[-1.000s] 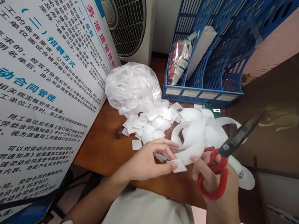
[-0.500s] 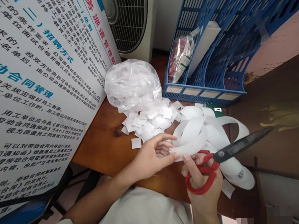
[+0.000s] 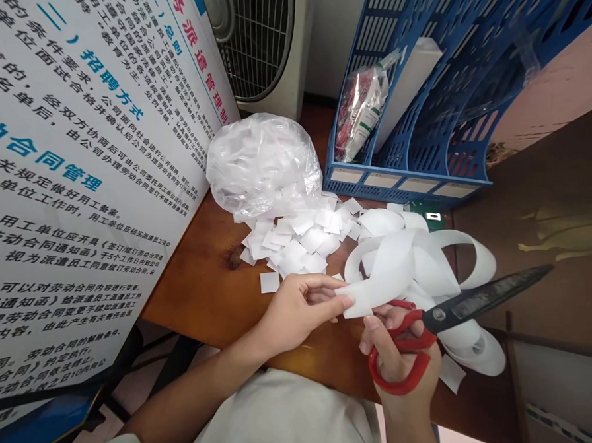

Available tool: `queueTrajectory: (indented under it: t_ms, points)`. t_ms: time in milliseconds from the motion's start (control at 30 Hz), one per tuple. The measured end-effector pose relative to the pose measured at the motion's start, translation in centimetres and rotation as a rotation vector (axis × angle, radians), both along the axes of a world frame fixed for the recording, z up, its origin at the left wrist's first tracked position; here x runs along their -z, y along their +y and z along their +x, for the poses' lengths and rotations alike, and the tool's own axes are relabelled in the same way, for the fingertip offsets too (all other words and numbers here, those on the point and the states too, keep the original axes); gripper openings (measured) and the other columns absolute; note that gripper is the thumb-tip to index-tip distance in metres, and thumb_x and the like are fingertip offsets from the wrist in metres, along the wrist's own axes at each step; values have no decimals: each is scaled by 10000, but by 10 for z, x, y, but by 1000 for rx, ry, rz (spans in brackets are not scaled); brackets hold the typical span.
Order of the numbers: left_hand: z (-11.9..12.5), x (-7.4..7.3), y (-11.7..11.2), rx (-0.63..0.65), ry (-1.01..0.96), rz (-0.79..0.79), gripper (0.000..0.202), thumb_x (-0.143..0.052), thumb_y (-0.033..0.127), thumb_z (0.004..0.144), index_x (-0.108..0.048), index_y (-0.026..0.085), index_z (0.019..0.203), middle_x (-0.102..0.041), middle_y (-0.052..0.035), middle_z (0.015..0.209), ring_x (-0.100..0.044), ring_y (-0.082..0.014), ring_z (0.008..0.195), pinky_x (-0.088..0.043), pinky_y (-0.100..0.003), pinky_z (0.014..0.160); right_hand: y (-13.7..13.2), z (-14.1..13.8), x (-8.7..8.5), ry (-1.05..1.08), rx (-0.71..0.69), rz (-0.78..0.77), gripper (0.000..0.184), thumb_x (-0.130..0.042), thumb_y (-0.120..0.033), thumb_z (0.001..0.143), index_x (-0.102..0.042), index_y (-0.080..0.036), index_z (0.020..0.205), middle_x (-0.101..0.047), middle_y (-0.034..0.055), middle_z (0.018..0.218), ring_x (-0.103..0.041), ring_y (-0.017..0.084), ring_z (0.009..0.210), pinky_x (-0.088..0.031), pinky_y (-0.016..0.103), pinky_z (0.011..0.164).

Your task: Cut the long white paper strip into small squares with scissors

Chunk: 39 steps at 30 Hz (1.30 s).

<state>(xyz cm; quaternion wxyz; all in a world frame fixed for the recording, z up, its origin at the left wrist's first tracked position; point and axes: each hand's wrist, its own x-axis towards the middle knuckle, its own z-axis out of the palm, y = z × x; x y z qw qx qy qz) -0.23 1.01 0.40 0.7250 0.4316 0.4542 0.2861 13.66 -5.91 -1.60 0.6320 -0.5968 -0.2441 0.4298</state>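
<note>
My left hand (image 3: 295, 309) pinches the free end of a long white paper strip (image 3: 402, 269) that curls in loops over the wooden desk (image 3: 205, 292). My right hand (image 3: 400, 358) grips red-handled scissors (image 3: 430, 327), fingers through the loops, with the dark blades closed and pointing right. The scissor pivot sits just right of the strip end. Behind the strip lies a pile of small white cut squares (image 3: 297, 241). A clear plastic bag (image 3: 263, 164) full of such squares rests behind the pile.
A large printed board (image 3: 74, 160) leans along the left. A fan (image 3: 257, 45) stands at the back. A blue file rack (image 3: 418, 96) holding a packet and a white box sits at the back right. One cut piece (image 3: 451, 374) lies near the desk's front edge.
My left hand let a cut square drop and took the strip's end. The scissors swung from pointing up-right to nearly level, and both hands shifted slightly left.
</note>
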Motion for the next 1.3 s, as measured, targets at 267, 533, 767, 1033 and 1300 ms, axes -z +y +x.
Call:
queueTrajectory:
  t_ms: [267,533,767,1033,1300]
  points:
    - [-1,-2,0,30,3,0,307,-764,335,872,-778,112,1082,-757,-83,841,-632,-128,707,-522,-231,680,1,9,17,-21,-67,113,370,-757,-228,806,-390,-179,793,-609,-32,740,-517,55,369,-428,191,378]
    - [-1,-2,4,1,-101,-112,301,-817,314,822,-799,118,1050,-738,-52,774,-618,-94,632,-538,-195,608,-4,22,34,-38,-191,193,368,-728,-187,817,-361,-184,790,-687,20,862,-551,66,385,-467,200,374]
    - [0,-2,4,5,-105,-111,327,-823,319,818,-801,134,1087,-743,-52,766,-629,-104,651,-543,-198,618,-3,25,40,-31,-206,226,354,-721,-146,817,-370,-183,786,-682,-4,833,-550,68,381,-471,207,370]
    - [0,-2,2,12,-62,-69,324,-804,320,832,-798,144,1104,-754,-61,774,-656,-131,686,-540,-209,635,-4,18,26,2,-162,114,333,-725,-202,848,-394,-186,811,-620,-49,720,-541,60,404,-473,212,408]
    - [0,-5,1,14,-26,-40,307,-763,316,869,-795,129,1111,-774,-91,849,-679,-152,740,-555,-220,653,-1,13,27,11,-100,121,354,-733,-238,842,-389,-178,788,-653,-30,764,-519,49,376,-441,203,384]
